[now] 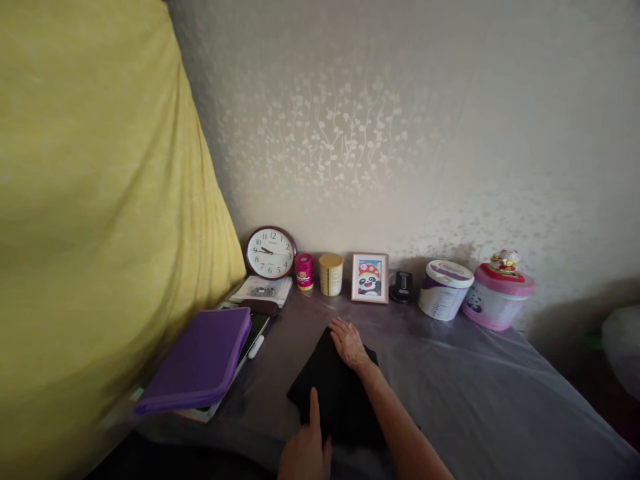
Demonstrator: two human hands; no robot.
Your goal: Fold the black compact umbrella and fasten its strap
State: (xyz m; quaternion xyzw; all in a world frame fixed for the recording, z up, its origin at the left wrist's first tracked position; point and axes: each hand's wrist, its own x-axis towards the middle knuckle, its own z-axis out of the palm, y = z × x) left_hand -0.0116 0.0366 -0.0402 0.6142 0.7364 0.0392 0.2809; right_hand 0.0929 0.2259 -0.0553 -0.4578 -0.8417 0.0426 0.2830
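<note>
A piece of folded black cloth (320,393), whose exact kind I cannot make out, lies on the grey-covered table (440,387). My right hand (349,343) rests flat on its far edge, fingers stretched out and close together. At the near left side of the cloth is my left hand (304,450), its index finger pointing forward over the fabric and the thumb apart. The other fingers of that hand are mostly hidden. Part of the cloth lies beneath my right forearm.
On the left a purple folder (200,357) lies beside a yellow curtain (100,187). Along the wall stand a clock (271,252), a pink jar (304,272), a yellow-lidded can (331,275), a framed panda picture (370,278), a black device (401,287) and two tubs (443,297).
</note>
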